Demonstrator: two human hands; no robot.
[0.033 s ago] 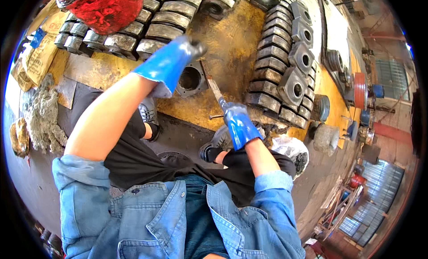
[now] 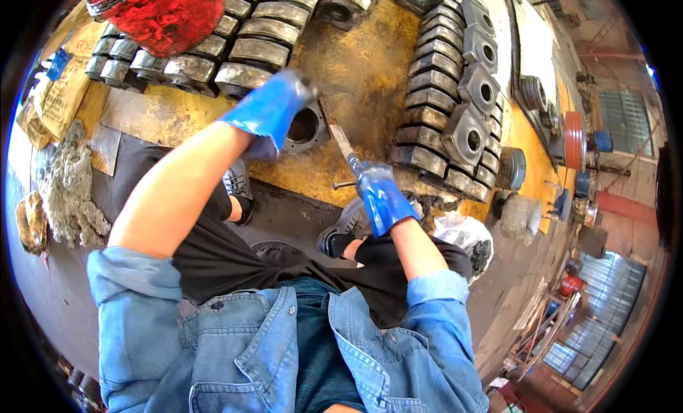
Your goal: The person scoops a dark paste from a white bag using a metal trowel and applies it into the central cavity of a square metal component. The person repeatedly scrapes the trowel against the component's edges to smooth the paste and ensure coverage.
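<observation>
A square metal casting with a round bore (image 2: pixel 304 125) lies on the yellow, worn work surface in front of me. My left hand (image 2: pixel 277 103), in a blue rubber glove with dark fingers, is over its upper left side. Motion smears those fingertips, so their grip and whether they touch the casting are unclear. My right hand (image 2: pixel 377 189), gloved the same way, is closed round the handle of a flat-bladed metal tool (image 2: pixel 340 139). Its blade points up and left, beside the casting's right edge. A bolt (image 2: pixel 343 185) lies just left of the right hand.
Rows of similar castings stand at the far left (image 2: pixel 260 54) and right (image 2: pixel 427 114), some with bores facing up (image 2: pixel 467 137). A red bucket (image 2: pixel 167 22) sits atop the left rows. A paper sack (image 2: pixel 67 93) and grey rags (image 2: pixel 71 185) lie left; a white plastic bag (image 2: pixel 462 235) is right.
My left hand has shifted slightly down and to the left over the casting. My right hand and the tool stay nearly where they were.
</observation>
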